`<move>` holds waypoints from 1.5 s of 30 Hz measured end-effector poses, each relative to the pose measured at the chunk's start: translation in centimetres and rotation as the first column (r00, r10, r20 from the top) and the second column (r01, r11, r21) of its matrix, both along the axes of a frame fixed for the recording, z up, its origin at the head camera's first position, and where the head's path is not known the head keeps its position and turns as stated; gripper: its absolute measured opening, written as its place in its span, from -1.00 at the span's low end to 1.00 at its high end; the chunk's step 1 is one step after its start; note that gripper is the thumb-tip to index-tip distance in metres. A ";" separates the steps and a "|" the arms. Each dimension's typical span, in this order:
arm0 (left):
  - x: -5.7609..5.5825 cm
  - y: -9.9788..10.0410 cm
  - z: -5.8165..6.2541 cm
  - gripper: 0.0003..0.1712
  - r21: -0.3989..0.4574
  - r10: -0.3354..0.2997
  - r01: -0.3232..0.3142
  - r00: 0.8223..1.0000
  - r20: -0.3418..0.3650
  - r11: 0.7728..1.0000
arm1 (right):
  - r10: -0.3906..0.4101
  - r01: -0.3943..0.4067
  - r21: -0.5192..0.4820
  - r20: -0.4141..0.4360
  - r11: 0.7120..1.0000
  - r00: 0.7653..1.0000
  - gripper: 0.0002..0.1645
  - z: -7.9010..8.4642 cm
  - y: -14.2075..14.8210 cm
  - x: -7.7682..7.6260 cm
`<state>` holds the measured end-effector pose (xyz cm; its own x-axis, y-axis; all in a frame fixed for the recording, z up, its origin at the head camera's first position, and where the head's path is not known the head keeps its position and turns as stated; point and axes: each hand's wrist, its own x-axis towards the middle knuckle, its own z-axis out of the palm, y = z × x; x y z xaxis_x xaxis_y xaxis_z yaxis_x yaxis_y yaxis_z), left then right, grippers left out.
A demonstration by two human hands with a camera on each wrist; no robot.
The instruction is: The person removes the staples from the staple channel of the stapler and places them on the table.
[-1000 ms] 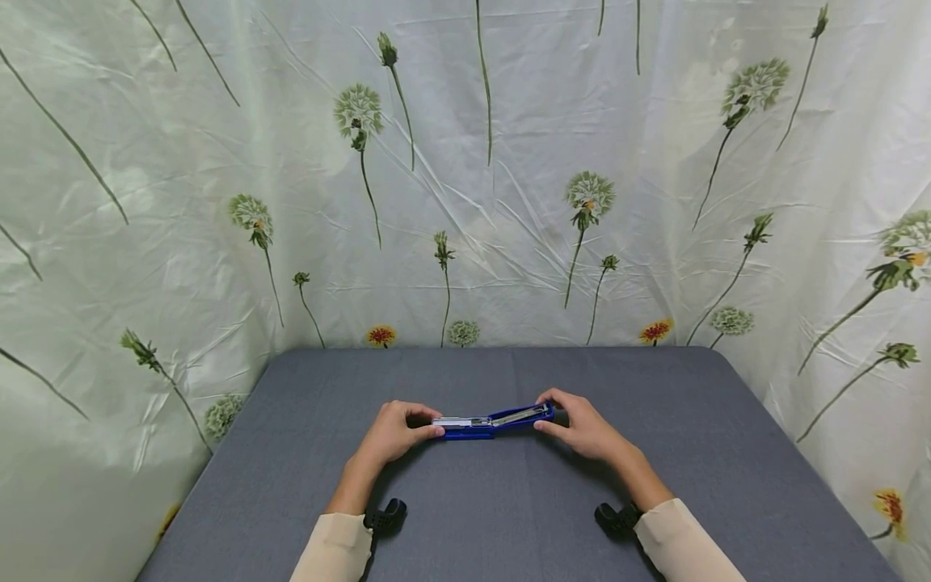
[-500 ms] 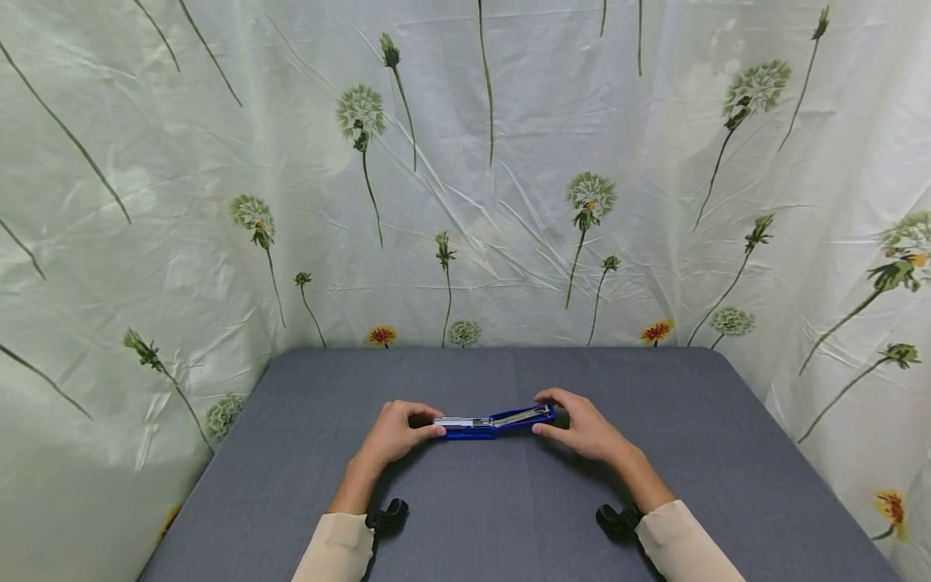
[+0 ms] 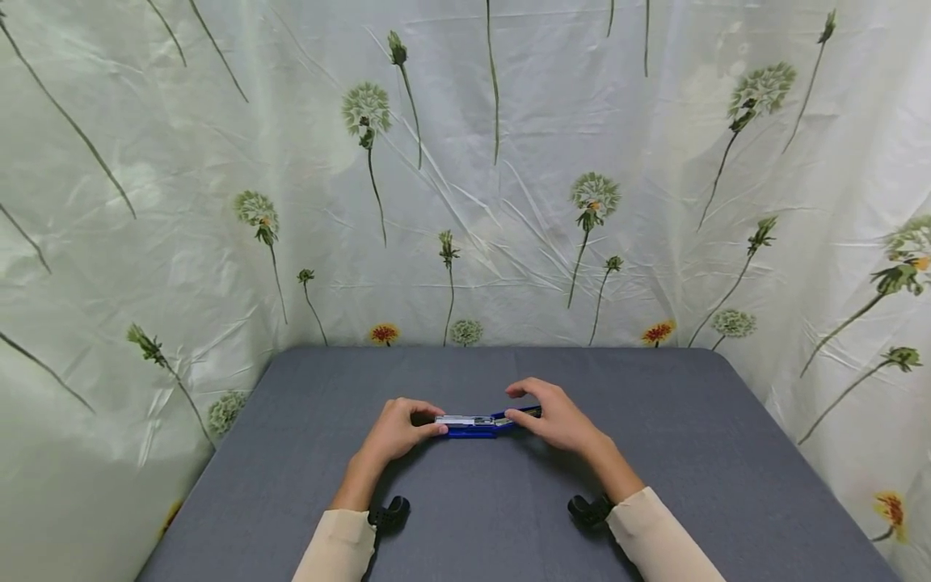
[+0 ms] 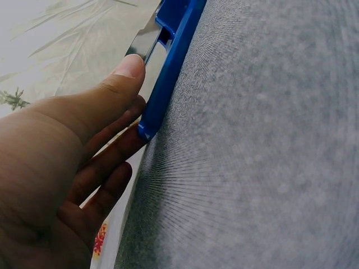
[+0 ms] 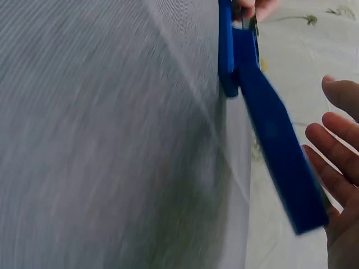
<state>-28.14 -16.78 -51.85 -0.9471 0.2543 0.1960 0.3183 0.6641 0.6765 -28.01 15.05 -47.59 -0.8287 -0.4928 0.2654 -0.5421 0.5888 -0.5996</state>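
A blue stapler (image 3: 471,432) is swung wide apart low over the middle of the table, its metal staple track facing up. At its left end, my left hand (image 3: 398,428) pinches the track, thumb in front and fingers behind; the left wrist view shows the thumb (image 4: 130,66) on the metal. My right hand (image 3: 558,416) hovers over the swung-back top arm, partly covering it, fingers loosely spread and gripping nothing. In the right wrist view that blue arm (image 5: 277,145) slants down beside the right fingers (image 5: 331,148); whether they touch it, I cannot tell.
A grey cloth-covered table (image 3: 349,376) lies beneath the hands. Behind it and along both sides hangs a white curtain (image 3: 509,202) printed with dandelions. Black wrist straps with curved mounts (image 3: 393,515) sit at both cuffs.
My right hand has let go of the stapler's right end and moved left and slightly up, above the top arm. The left hand keeps its hold in about the same place.
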 end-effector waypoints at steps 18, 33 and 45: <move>0.0 0.1 0.4 -0.76 -0.010 -0.026 0.026 1.000 -0.003 1.000 | 0.037 -0.011 0.213 -0.119 0.977 0.992 -0.77 -1.0 -6.0 0.6; -0.1 0.1 0.6 -0.79 0.002 -0.024 0.024 1.000 0.007 1.000 | -0.002 0.044 0.275 -0.152 0.960 0.988 -0.86 -1.3 -6.5 0.7; 0.1 0.0 0.3 -0.78 0.001 -0.023 0.023 1.000 0.010 1.000 | -0.022 0.054 0.229 -0.138 0.972 0.990 -0.90 -1.9 -6.9 1.0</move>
<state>-28.07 -16.76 -51.51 -0.9429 0.2758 0.1869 0.3268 0.6562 0.6802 -27.02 8.14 -49.48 -0.8127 -0.5228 0.2571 -0.5826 0.7249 -0.3676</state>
